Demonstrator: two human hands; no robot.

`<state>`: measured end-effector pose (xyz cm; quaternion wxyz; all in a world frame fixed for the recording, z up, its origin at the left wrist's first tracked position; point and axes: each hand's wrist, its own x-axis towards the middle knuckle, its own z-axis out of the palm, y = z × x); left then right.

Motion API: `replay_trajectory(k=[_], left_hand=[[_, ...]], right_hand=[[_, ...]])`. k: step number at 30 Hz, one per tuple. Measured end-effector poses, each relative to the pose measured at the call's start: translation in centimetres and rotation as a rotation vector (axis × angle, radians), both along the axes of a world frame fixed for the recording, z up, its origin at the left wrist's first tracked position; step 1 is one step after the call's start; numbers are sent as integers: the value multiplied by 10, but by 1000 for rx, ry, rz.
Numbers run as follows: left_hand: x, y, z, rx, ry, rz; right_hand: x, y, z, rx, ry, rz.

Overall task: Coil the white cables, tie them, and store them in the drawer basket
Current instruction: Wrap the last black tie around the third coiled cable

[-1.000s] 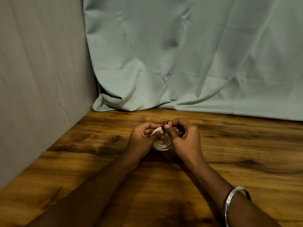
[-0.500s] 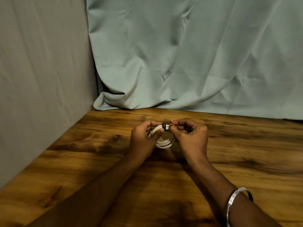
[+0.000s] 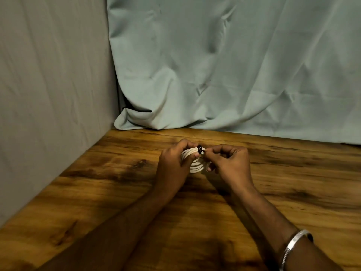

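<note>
A white cable (image 3: pixel 196 166) is wound into a small coil held just above the wooden table (image 3: pixel 109 192). My left hand (image 3: pixel 172 163) grips the coil's left side, fingers curled over its top. A thin black tie (image 3: pixel 199 149) is wrapped several turns around the top of the coil. My right hand (image 3: pixel 231 163) pinches the tie's end right beside the wraps, its other fingers curled against the coil's right side. Part of the coil is hidden behind both hands. No drawer basket is in view.
A pale green cloth (image 3: pixel 224 71) hangs behind the table and bunches on its far edge. A grey fabric wall (image 3: pixel 48 85) borders the table's left side. A silver bangle (image 3: pixel 293 245) sits on my right wrist.
My right hand has drawn slightly to the right, pulling the tie's end. The black wraps now sit in plain view on top of the coil. The coil has stayed between both hands.
</note>
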<state>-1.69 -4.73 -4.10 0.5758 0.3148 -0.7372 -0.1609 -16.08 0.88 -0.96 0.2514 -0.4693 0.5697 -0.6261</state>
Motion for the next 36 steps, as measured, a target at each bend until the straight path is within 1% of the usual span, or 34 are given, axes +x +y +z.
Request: replay_trajectory(k=[4, 7, 13, 19, 26, 32, 36], left_hand=[[1, 1, 1, -39, -38, 14], [1, 1, 1, -62, -53, 17], [0, -1, -2, -7, -15, 20], [-2, -2, -5, 28, 12, 12], [-7, -3, -6, 178, 180, -35], [-9, 0, -3, 197, 209, -81], [-9, 0, -2, 244, 229, -153]], right_hand=[[-1, 1, 0, 41, -14, 7], [1, 2, 0, 26, -79, 23], [7, 2, -2, -24, -159, 50], [10, -2, -8, -42, -91, 44], [12, -1, -5, -108, -95, 71], [11, -2, -7, -131, -111, -22], [7, -3, -10, -115, -56, -39]])
